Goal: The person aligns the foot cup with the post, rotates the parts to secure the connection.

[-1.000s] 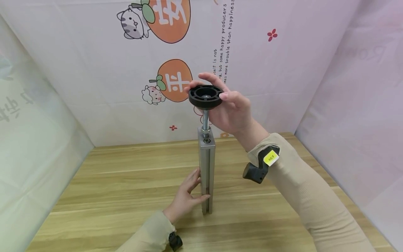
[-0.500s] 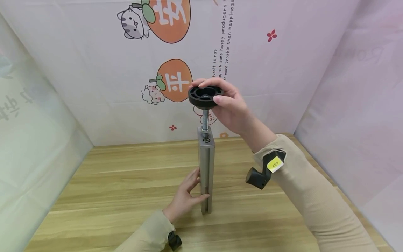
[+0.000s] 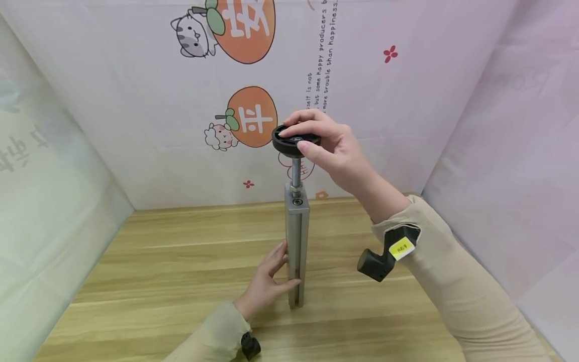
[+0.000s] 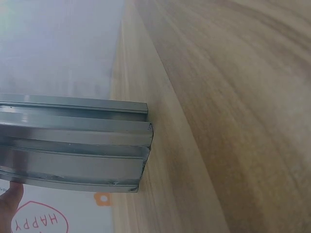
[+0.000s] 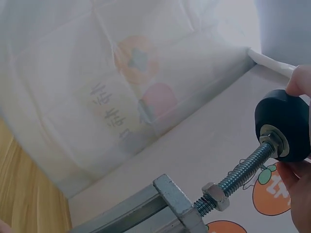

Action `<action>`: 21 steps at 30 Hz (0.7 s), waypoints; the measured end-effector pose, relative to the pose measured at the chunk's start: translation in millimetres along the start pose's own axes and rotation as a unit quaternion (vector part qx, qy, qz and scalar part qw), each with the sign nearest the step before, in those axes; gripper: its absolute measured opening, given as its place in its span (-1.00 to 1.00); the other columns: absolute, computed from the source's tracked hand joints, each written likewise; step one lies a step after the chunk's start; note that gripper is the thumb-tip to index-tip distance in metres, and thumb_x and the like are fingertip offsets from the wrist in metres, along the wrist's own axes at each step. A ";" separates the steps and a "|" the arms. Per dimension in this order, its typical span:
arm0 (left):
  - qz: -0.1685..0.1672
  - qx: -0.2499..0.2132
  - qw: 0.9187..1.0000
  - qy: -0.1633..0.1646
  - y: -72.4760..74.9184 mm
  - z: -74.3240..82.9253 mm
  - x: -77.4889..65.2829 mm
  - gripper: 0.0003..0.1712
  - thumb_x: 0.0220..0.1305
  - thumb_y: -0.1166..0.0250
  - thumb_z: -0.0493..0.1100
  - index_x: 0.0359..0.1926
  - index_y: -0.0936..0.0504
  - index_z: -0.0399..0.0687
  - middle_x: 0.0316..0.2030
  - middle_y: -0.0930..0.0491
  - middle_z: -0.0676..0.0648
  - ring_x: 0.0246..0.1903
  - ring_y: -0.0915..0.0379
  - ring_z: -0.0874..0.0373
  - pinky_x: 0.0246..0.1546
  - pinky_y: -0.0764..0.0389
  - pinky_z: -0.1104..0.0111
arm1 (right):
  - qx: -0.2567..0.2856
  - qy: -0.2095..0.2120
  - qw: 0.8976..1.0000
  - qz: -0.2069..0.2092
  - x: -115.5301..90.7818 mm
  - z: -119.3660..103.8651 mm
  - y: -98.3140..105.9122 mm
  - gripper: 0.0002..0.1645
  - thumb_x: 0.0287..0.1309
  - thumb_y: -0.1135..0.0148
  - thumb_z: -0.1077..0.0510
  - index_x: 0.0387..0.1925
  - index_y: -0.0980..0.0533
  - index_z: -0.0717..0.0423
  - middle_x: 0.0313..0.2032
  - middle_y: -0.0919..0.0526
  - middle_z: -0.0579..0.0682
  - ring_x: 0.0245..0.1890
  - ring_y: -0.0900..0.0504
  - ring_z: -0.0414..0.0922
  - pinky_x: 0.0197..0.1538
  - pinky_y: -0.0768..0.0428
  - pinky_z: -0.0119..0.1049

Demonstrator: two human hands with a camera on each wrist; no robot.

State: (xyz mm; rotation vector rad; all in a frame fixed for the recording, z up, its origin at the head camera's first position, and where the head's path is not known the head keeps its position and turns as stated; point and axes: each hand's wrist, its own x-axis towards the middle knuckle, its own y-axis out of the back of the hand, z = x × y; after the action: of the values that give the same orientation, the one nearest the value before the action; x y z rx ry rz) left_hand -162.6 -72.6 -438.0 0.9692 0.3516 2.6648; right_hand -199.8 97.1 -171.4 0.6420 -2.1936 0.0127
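Observation:
An aluminium profile (image 3: 297, 246) stands upright on the wooden table. From its top end plate rises a threaded rod (image 5: 245, 169) with a hex nut (image 5: 215, 196) just above the plate. A round black levelling foot (image 3: 286, 147) caps the rod, hollow side up. Low on the profile, my left hand (image 3: 264, 285) grips it between thumb and fingers; a fingertip (image 4: 10, 201) shows at the left wrist view's edge. My right hand (image 3: 338, 146) holds the foot from the right, thumb at the near rim and fingers over its top, hiding part of it.
The wooden table (image 3: 181, 261) reaches back to a white printed cloth wall (image 3: 362, 100). Similar cloth walls, a left one (image 3: 50, 120) and a right one (image 3: 511, 151), flank it. Black camera mounts, a right one (image 3: 384, 256) and a left one (image 3: 250, 346), sit on the wrists.
My right hand has turned about the foot, its fingers sweeping from the rim onto the top and the thumb moving left; the wrist has shifted right and down. My left hand stays put.

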 end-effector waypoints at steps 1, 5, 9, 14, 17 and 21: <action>-0.001 -0.003 1.000 0.002 -0.1 0.4 -0.3 0.07 0.03 -0.36 -0.47 0.46 -0.02 0.12 0.33 -0.10 -0.40 0.25 -0.13 0.39 0.23 -0.40 0.38 | -0.021 0.002 1.000 0.003 -0.5 -1.5 -0.5 -0.72 0.07 -0.04 0.38 -0.22 -0.61 0.37 -0.02 -0.46 0.11 0.03 -0.41 0.09 -0.07 -0.57 -0.40; -0.001 -0.010 1.000 0.010 -0.5 1.9 -0.6 0.08 0.01 -0.36 -0.49 0.46 -0.03 0.12 0.34 -0.09 -0.40 0.25 -0.10 0.43 0.23 -0.37 0.42 | -0.100 0.012 0.995 0.017 -1.7 -6.6 -3.0 -0.74 0.08 -0.09 0.42 -0.18 -0.54 0.50 -0.04 -0.46 0.19 0.01 -0.41 0.00 -0.04 -0.54 -0.41; 0.002 -0.008 1.000 0.006 -0.4 1.8 -0.3 0.07 0.00 -0.36 -0.50 0.46 -0.04 0.07 0.33 -0.10 -0.40 0.25 -0.10 0.43 0.23 -0.37 0.43 | -0.160 0.022 0.986 0.027 -1.8 -9.3 -4.9 -0.75 0.07 -0.15 0.39 -0.19 -0.59 0.40 -0.07 -0.47 0.16 0.00 -0.39 -0.11 -0.02 -0.50 -0.39; 0.001 -0.009 1.000 0.002 -0.3 1.0 -0.1 0.07 0.01 -0.36 -0.49 0.46 -0.03 0.08 0.33 -0.10 -0.41 0.25 -0.11 0.43 0.22 -0.35 0.49 | -0.212 0.033 0.976 0.043 -1.5 -9.5 -5.5 -0.75 0.03 -0.26 0.32 -0.20 -0.63 0.31 -0.12 -0.46 0.12 -0.07 -0.37 -0.17 -0.10 -0.48 -0.37; 0.000 -0.008 1.000 0.002 -0.4 -0.6 -0.6 0.05 0.03 -0.36 -0.47 0.46 -0.03 0.07 0.33 -0.10 -0.41 0.25 -0.14 0.38 0.23 -0.39 0.39 | -0.219 0.037 0.973 0.053 -0.9 -9.1 -6.7 -0.76 0.00 -0.30 0.31 -0.22 -0.64 0.31 -0.16 -0.43 0.12 -0.12 -0.37 -0.15 -0.17 -0.49 -0.38; 0.000 -0.002 1.000 0.008 -0.3 -2.0 -1.5 0.03 0.05 -0.36 -0.45 0.46 -0.03 0.06 0.33 -0.11 -0.39 0.24 -0.19 0.27 0.21 -0.42 0.19 | -0.234 0.031 0.969 0.073 0.5 -9.6 -10.5 -0.75 -0.03 -0.38 0.29 -0.24 -0.64 0.29 -0.18 -0.42 0.08 -0.13 -0.39 -0.16 -0.19 -0.52 -0.38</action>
State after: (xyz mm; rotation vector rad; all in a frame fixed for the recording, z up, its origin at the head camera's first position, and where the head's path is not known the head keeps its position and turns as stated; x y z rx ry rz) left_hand -162.7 -73.2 -440.5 0.9482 0.3509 2.6730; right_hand -188.5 89.8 -166.8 0.2112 -2.0739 -0.3921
